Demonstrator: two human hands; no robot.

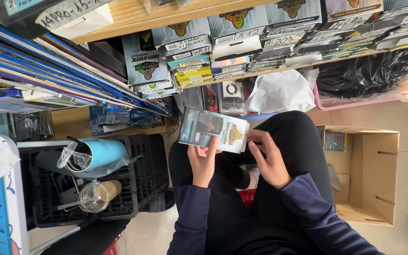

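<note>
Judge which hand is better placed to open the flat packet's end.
Right, probably. The left hand grips the flat packet from beneath, thumb on its face, carrying it. The right hand has its fingertips at the packet's right end and bears no load.

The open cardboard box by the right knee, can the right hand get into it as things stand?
Probably yes: the cardboard box lies open beside the right leg with nothing across its mouth, though the right hand is now touching the flat packet.
</note>
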